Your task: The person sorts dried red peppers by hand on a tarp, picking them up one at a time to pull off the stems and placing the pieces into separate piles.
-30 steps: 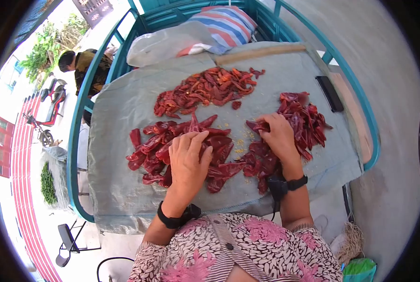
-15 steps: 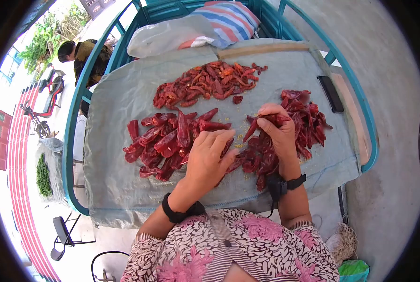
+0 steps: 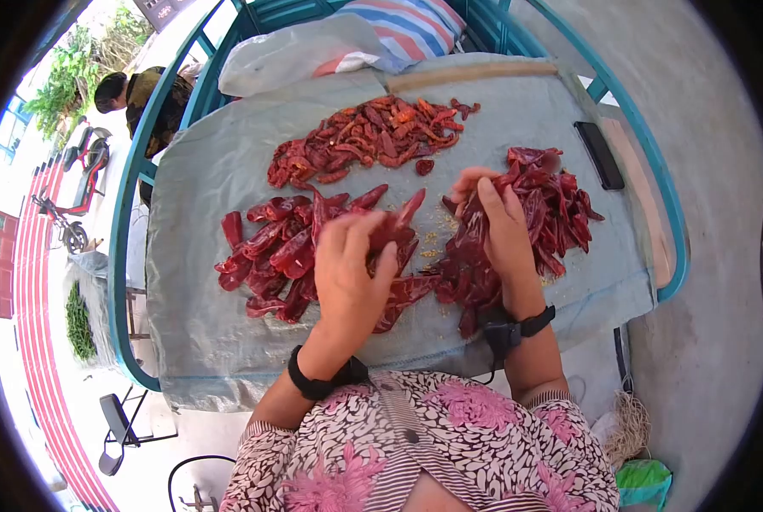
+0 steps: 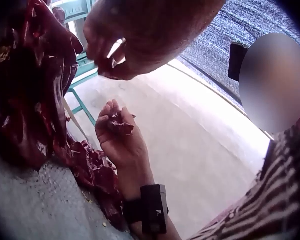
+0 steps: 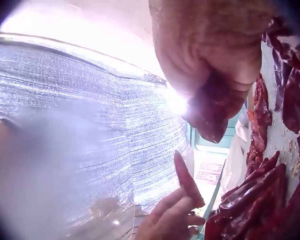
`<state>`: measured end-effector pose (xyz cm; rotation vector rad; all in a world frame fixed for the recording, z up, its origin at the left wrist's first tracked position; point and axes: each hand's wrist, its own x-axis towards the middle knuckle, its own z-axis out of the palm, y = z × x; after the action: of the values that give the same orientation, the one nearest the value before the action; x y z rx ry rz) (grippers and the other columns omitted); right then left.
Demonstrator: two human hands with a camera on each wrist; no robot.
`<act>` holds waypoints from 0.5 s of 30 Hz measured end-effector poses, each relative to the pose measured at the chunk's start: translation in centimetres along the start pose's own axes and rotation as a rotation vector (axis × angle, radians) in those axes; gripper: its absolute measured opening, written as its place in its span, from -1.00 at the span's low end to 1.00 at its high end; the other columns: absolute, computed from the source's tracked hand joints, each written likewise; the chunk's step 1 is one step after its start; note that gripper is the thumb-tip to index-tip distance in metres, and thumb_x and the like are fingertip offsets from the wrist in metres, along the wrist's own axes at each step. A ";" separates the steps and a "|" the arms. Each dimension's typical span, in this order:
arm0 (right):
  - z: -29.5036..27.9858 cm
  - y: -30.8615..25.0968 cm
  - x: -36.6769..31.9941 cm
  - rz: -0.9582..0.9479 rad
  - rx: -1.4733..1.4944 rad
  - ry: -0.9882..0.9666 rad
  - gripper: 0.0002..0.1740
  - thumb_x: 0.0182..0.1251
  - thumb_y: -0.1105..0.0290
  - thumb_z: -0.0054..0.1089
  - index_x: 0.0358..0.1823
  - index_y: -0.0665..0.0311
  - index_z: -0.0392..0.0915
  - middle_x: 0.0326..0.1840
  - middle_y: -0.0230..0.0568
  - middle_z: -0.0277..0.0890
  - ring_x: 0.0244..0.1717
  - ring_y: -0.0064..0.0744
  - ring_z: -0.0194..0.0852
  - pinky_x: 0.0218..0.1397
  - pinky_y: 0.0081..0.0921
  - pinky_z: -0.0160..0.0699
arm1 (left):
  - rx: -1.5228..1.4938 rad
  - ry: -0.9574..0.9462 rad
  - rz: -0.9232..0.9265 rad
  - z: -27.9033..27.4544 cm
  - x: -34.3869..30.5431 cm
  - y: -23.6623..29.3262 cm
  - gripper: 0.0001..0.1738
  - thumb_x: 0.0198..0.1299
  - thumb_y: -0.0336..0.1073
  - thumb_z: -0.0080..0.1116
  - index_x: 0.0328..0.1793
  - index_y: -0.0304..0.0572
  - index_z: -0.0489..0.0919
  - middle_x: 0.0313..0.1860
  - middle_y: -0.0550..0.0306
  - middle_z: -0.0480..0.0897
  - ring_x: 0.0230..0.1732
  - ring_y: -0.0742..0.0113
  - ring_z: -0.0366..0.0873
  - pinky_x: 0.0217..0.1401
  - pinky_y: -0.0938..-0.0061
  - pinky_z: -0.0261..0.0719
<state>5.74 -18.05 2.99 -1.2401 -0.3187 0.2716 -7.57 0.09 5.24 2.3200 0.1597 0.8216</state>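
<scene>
Left hand (image 3: 347, 264) and right hand (image 3: 501, 230) each hold one chilli (image 3: 404, 218) over three piles (image 3: 364, 136).

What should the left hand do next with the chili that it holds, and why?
Probably lay the chili on the middle pile: the left hand pinches it lifted just above that pile, while the right hand grips a second chili.
</scene>
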 end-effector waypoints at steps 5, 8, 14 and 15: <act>-0.1 0.1 -0.2 -0.044 -0.038 -0.096 -0.66 0.78 0.18 -0.10 0.21 0.29 0.53 0.15 -0.19 0.62 0.17 -0.42 0.54 0.36 -0.39 0.47 | -0.111 -0.207 0.165 0.7 -0.4 -0.3 -0.37 0.20 -0.24 0.49 0.39 -0.14 0.55 0.06 -0.04 0.69 0.07 -0.02 0.62 0.11 0.11 0.55; 0.5 -0.2 -0.5 -0.198 -0.091 -0.283 -0.65 0.78 0.15 -0.10 0.18 0.26 0.54 0.26 -0.17 0.57 0.31 -0.37 0.45 0.48 -0.34 0.34 | -0.216 -0.342 0.110 1.7 -1.0 0.5 -0.23 0.24 -0.32 0.50 0.56 -0.15 0.42 0.07 0.01 0.72 -0.01 0.12 0.63 0.05 0.27 0.63; 1.3 -0.8 -1.1 -0.233 -0.267 -0.532 -0.64 0.79 0.18 -0.13 0.25 0.24 0.54 0.26 -0.17 0.55 0.25 -0.39 0.47 0.41 -0.36 0.38 | -0.375 -0.391 -0.149 1.8 -1.1 0.7 -0.37 0.28 -0.44 0.39 0.48 -0.20 0.47 -0.11 0.08 0.68 -0.32 0.33 0.62 -0.27 0.45 0.57; 1.2 -0.7 -1.1 -0.200 -0.247 -0.403 -0.64 0.79 0.18 -0.14 0.26 0.24 0.53 0.24 -0.19 0.56 0.19 -0.41 0.48 0.36 -0.38 0.43 | -0.361 -0.361 -0.148 1.7 -1.1 0.6 -0.42 0.28 -0.46 0.37 0.44 -0.21 0.51 -0.15 0.09 0.66 -0.36 0.35 0.61 -0.30 0.47 0.56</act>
<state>4.30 -17.62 3.90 -1.3808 -0.8391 0.3156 -7.54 -1.67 4.07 2.0425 0.0211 0.3165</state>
